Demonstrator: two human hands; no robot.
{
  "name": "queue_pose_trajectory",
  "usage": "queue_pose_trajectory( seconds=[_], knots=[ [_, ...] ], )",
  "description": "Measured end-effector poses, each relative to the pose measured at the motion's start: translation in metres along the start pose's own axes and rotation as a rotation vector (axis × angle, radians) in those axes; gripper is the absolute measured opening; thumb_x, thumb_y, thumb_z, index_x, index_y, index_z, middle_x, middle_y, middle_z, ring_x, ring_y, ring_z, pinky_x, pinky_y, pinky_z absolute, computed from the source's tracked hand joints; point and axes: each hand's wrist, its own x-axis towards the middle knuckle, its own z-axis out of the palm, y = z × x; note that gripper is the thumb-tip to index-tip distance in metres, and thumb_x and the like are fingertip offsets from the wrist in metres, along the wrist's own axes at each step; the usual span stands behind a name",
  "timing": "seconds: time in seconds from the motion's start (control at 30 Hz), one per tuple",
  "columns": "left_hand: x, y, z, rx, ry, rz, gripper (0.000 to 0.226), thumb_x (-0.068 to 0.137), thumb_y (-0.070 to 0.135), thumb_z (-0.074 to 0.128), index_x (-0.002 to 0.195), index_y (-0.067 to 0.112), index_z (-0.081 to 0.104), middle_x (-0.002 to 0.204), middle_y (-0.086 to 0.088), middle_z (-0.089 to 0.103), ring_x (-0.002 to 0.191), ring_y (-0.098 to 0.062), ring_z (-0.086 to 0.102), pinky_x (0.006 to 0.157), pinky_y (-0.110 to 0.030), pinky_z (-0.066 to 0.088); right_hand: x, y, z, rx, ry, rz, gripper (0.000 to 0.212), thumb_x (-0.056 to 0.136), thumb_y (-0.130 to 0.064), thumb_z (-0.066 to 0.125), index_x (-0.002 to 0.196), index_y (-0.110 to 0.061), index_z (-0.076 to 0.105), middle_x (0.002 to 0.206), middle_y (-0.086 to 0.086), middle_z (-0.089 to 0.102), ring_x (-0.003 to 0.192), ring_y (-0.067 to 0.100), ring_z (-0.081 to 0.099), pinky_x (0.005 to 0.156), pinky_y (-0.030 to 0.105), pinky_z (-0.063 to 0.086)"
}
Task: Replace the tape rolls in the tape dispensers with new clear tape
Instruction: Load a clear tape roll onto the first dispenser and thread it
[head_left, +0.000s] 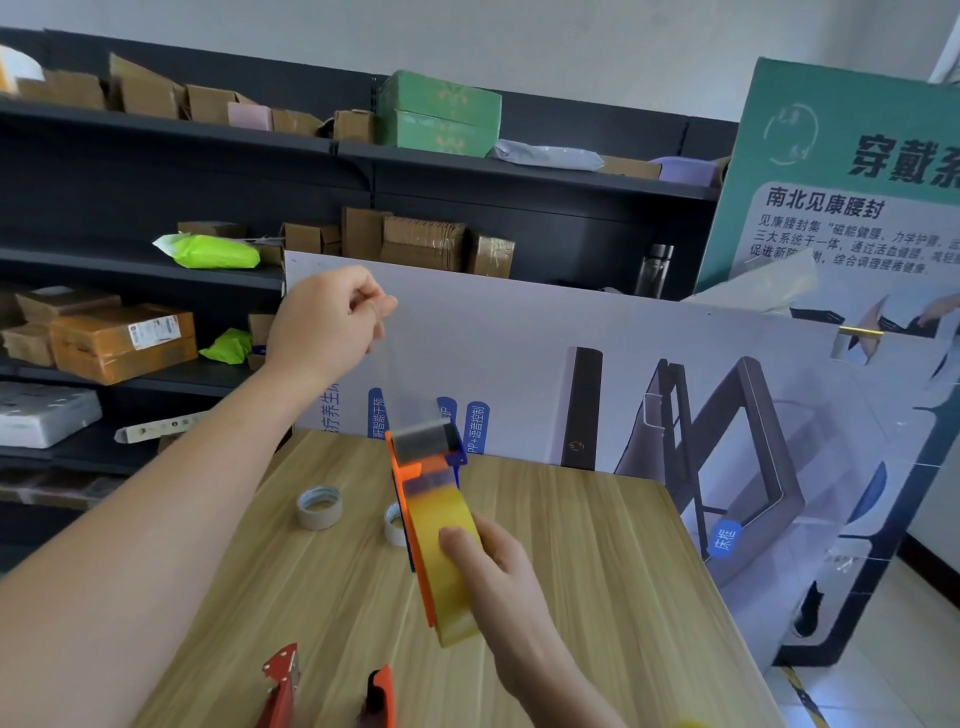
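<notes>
An orange tape dispenser (408, 488) with a blue far side stands lifted above the wooden table (597, 561). A roll of clear, yellowish tape (441, 514) sits in it. My right hand (498, 577) grips the roll and dispenser from the right, thumb on the tape's face. A clear strip of tape (410, 374) runs up from the dispenser's front roller. My left hand (324, 322) pinches the strip's upper end, high above the dispenser. Two nearly spent tape cores lie on the table: one (319, 507) to the left, another (395, 525) partly hidden behind the dispenser.
Two more orange-red dispensers (283, 686) (379, 696) lie at the table's near edge. Printed poster boards (675, 395) lean behind the table. Dark shelves (156, 208) with cardboard boxes fill the left and back. A tiled floor shows to the right.
</notes>
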Motion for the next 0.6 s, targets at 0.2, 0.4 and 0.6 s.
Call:
queue_pose_trajectory(
  seconds=[0.2, 0.4, 0.6],
  knots=[
    [0.002, -0.001, 0.004, 0.022, -0.038, 0.013, 0.018, 0.09, 0.027, 0.062, 0.08, 0.013, 0.066, 0.063, 0.005, 0.059, 0.064, -0.017, 0.061, 0.069, -0.036, 0.053, -0.003, 0.005, 0.003, 0.031, 0.051, 0.05, 0.062, 0.071, -0.06, 0.058, 0.096, -0.004, 0.062, 0.078, 0.008, 0.058, 0.073, 0.016, 0.056, 0.069, 0.032, 0.047],
    [0.015, -0.017, 0.002, 0.04, -0.002, -0.088, 0.02, 0.089, 0.025, 0.063, 0.079, 0.009, 0.066, 0.068, -0.001, 0.06, 0.072, -0.026, 0.063, 0.075, -0.044, 0.054, -0.009, 0.003, 0.001, 0.035, 0.004, 0.005, 0.047, 0.071, -0.048, 0.063, 0.09, -0.006, 0.064, 0.071, -0.002, 0.058, 0.069, 0.011, 0.055, 0.065, 0.027, 0.046],
    [0.012, -0.029, 0.012, -0.055, -0.135, -0.225, 0.017, 0.087, 0.024, 0.067, 0.077, 0.01, 0.068, 0.07, -0.003, 0.066, 0.057, -0.018, 0.06, 0.064, -0.031, 0.053, -0.015, 0.001, 0.004, 0.14, 0.01, 0.001, 0.051, 0.064, -0.043, 0.062, 0.09, 0.001, 0.061, 0.073, 0.004, 0.054, 0.07, 0.017, 0.052, 0.065, 0.029, 0.042]
  ],
)
